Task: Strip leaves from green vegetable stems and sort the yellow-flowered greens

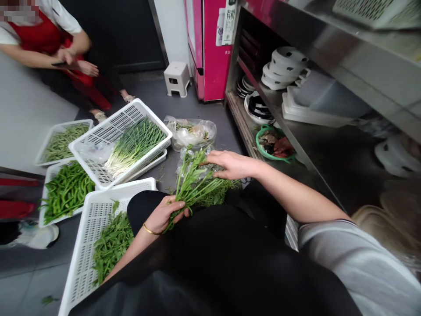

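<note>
My left hand [164, 215], with a gold bangle at the wrist, is closed around the stems of a bunch of leafy greens [192, 182] held over my lap. My right hand [230, 164] reaches across to the upper part of the same bunch, fingers resting on and pinching the leafy stalks. Under the bunch lies a clear plastic bag with more greens [213, 193]. Just left of my knee a white perforated basket [95, 250] holds picked green leaves.
More white baskets hold green onions [134, 142], green peppers [66, 191] and green beans [62, 142]. Another person in a red apron [52, 39] sits at far left. A plastic bag of scraps [192, 131], a white stool [176, 78], and steel shelving with dishes [286, 70] stand nearby.
</note>
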`<action>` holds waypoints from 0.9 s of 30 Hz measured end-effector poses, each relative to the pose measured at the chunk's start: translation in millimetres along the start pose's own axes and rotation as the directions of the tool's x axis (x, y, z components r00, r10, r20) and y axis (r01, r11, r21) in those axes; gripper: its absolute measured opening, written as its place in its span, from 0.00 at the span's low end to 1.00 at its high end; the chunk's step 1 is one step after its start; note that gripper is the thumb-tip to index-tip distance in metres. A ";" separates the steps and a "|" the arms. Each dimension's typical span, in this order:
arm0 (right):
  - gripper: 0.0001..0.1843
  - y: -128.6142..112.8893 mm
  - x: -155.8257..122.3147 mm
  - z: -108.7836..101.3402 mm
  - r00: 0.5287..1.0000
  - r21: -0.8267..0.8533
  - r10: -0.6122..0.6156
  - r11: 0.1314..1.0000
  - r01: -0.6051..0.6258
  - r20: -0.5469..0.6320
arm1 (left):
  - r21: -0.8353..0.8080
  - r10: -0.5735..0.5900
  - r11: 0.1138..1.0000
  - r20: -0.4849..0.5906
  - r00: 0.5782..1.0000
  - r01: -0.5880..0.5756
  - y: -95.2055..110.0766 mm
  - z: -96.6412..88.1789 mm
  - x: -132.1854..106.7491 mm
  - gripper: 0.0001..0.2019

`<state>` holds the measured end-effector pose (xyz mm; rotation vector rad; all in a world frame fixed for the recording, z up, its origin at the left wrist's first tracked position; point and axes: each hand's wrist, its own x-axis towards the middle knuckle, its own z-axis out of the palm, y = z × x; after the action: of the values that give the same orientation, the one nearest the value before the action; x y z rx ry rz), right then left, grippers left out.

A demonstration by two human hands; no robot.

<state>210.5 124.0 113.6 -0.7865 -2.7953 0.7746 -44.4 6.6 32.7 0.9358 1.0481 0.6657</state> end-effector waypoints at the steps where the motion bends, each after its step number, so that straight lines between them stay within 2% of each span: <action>1: 0.22 -1.3 0.2 -0.8 1.000 -0.011 -0.014 1.000 0.014 -0.007 | 0.010 0.005 1.000 0.007 1.000 -0.005 0.1 0.0 0.0 0.15; 5: 0.13 -2.2 10.2 4.1 0.996 -0.044 -0.064 0.997 0.067 0.067 | 0.038 0.019 0.999 0.040 0.999 -0.021 1.0 -1.2 -0.5 0.16; 10: 0.10 -1.9 27.8 12.8 0.980 -0.115 -0.104 0.985 0.125 0.170 | -0.006 -0.006 1.000 0.029 1.000 0.006 2.4 -1.8 -1.0 0.17; 13: 0.08 -5.1 29.7 12.1 0.980 -0.047 -0.074 0.995 0.084 0.187 | -0.070 -0.006 0.998 -0.056 0.998 0.002 3.6 -0.5 -0.3 0.16; 16: 0.09 -8.2 26.3 11.4 0.979 0.088 -0.060 0.995 0.044 0.197 | -0.137 -0.002 0.990 -0.120 0.993 -0.015 2.9 -1.1 1.7 0.13; 18: 0.12 -10.5 23.8 13.4 0.984 0.168 -0.044 0.986 0.015 0.171 | -0.176 0.015 0.984 -0.113 0.993 -0.035 1.0 -2.6 3.4 0.13; 20: 0.13 -13.8 22.5 17.7 0.993 0.159 -0.001 0.987 -0.018 0.121 | -0.221 0.013 0.975 -0.103 0.995 -0.036 -1.2 -4.1 4.7 0.13; 23: 0.09 -21.9 23.3 24.2 0.999 -0.043 0.031 0.999 -0.032 -0.026 | -0.290 -0.026 0.957 -0.114 0.993 -0.008 -3.0 -4.2 5.4 0.09; 25: 0.09 -28.5 24.8 25.4 0.992 -0.159 -0.028 0.987 0.008 -0.124 | -0.325 -0.037 0.946 -0.116 0.993 -0.002 -3.0 -3.3 5.3 0.08; 27: 0.11 -34.5 26.9 23.7 0.979 -0.170 -0.092 0.984 0.061 -0.181 | -0.341 -0.037 0.940 -0.107 0.994 -0.002 -2.7 -2.4 5.0 0.08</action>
<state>165.8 102.3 110.7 -0.7289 -2.7239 0.4375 -44.6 10.3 27.7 0.5918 0.9976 0.8618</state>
